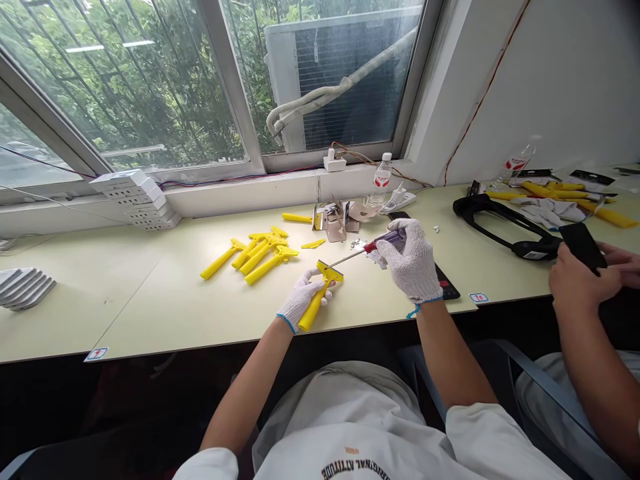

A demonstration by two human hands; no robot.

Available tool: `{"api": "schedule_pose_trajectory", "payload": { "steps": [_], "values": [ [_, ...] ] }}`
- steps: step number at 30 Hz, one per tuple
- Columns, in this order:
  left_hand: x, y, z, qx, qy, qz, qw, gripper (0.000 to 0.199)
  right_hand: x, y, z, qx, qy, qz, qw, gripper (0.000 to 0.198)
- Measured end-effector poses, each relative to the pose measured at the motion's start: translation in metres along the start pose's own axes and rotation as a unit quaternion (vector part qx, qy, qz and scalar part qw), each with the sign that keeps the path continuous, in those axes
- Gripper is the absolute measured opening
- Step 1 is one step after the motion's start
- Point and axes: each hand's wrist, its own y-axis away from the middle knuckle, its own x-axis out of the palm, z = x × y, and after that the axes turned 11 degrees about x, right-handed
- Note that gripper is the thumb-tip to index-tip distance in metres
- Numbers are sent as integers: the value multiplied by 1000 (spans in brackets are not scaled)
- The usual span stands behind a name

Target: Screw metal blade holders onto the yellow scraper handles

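Observation:
My left hand [304,296], in a white knit glove, is closed around a yellow scraper [315,308] near the table's front edge. The scraper's wide head points up and away from me. In my gloved right hand [411,261] is a screwdriver [371,247] with a red and clear purplish handle. Its thin shaft slants down to the left, and the tip meets the scraper's head. Several yellow scraper handles [265,257] lie in a pile to the left. A small yellow piece [313,245] rests behind my left hand, and small screws [356,245] lie beside the screwdriver.
Behind sit a scraper with a metal head [300,218], brown card pieces [337,230] and a water bottle [383,179]. A dark flat device [447,283] lies under my right wrist. At right, another person's hands [583,277] hold a black phone-like object, near a black headset [505,230].

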Motion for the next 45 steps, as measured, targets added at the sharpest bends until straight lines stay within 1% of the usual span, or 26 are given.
{"api": "schedule_pose_trajectory", "payload": {
  "steps": [2, 3, 5, 7, 8, 9, 10, 11, 12, 13, 14, 15, 17, 18, 19, 20, 21, 23, 27, 30, 32, 35, 37, 39, 42, 45],
  "values": [
    [0, 0, 0, -1, -1, -2, 1000, 65, 28, -7, 5, -19, 22, -10, 1000, 23],
    [0, 0, 0, -1, -1, -3, 1000, 65, 49, -12, 6, -29, 27, -8, 999, 27],
    [0, 1, -1, -1, 0, -4, 1000, 66, 107, -26, 5, -34, 20, 22, 999, 38],
    [0, 1, -1, -2, 3, -3, 1000, 66, 179, -45, 0, -7, 31, 56, 998, 53],
    [1, 1, -1, -3, 4, -3, 1000, 66, 213, -55, -3, 2, 38, 51, 998, 61],
    [1, 2, -1, -3, 5, -2, 1000, 66, 242, -63, -8, 10, 46, 35, 998, 61],
    [1, 2, -1, -4, 6, -1, 1000, 66, 261, -69, -12, 11, 48, 34, 998, 64],
    [1, 2, -1, -3, 6, -1, 1000, 66, 268, -72, -16, 15, 51, 35, 998, 66],
    [1, 1, -1, -3, 5, -1, 1000, 66, 263, -72, -20, 19, 53, 37, 998, 67],
    [1, 1, -1, -2, 4, -2, 1000, 66, 246, -69, -24, 22, 55, 41, 997, 67],
    [1, 1, -1, -3, 3, -3, 1000, 66, 219, -65, -27, 24, 56, 44, 997, 66],
    [1, 1, -1, -4, 2, -3, 1000, 66, 184, -59, -30, 21, 53, 41, 998, 65],
    [1, 1, -1, -5, 2, -4, 1000, 66, 111, -50, -34, 4, 37, 17, 999, 64],
    [1, 1, -1, -5, 4, -3, 1000, 66, 79, -47, -35, -5, 28, -3, 1000, 65],
    [1, 1, -1, -5, 5, -3, 1000, 66, 53, -45, -36, -16, 21, -30, 999, 65],
    [2, 2, -1, -4, 5, -3, 1000, 67, 35, -44, -36, -18, 21, -41, 999, 65],
    [2, 2, -1, -2, 5, -3, 1000, 67, 23, -41, -35, -18, 22, -44, 999, 61],
    [1, 2, -1, 2, 3, -2, 1000, 66, 12, -33, -30, -16, 25, -35, 999, 52],
    [1, 3, -1, 10, -7, 14, 1000, 61, -1, -8, -10, 6, 56, -5, 998, 34],
    [0, 3, -1, 10, -6, 16, 1000, 59, -5, 2, 2, 11, 65, -31, 997, 20],
    [1, 3, -1, 8, -3, 15, 1000, 60, 2, 2, 7, -9, 44, -56, 997, 15],
    [2, 4, -2, 9, -2, 16, 1000, 61, 25, -2, 9, -35, 0, -61, 998, 21],
    [3, 4, -3, 8, -5, 15, 1000, 61, 40, -10, 5, -34, -15, -44, 998, 26],
    [3, 5, -4, 6, -6, 14, 1000, 61, 46, -22, -4, -21, -11, -24, 999, 37],
    [4, 6, -4, 5, -10, 15, 1000, 61, 34, -40, -28, -1, 13, -31, 999, 49],
    [3, 6, -3, 8, -15, 16, 1000, 61, 7, -47, -54, -4, 20, -78, 997, 43]
  ]
}}
